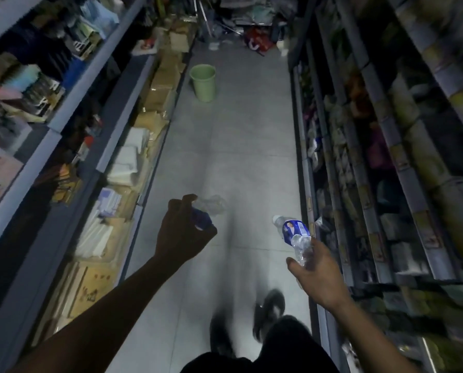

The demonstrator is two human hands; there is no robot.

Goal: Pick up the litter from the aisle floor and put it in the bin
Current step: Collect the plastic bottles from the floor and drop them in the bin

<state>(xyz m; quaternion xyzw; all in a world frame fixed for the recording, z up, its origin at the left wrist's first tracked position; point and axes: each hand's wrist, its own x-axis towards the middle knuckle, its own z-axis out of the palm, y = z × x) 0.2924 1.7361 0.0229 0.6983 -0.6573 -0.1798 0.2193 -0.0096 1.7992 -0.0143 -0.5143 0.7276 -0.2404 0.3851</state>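
Bottle (296, 235) sticks forward from right hand (315, 273) grip, bin (203, 82) far ahead.

Bare forearms (112, 305), no sleeves; dark shorts (265, 354); dark sandals (269, 310).

Both hands grip seemingly crushed bottles (296, 234); bin (203, 82) ahead.

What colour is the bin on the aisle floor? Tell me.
Pale green; the bin shows best in the head view.
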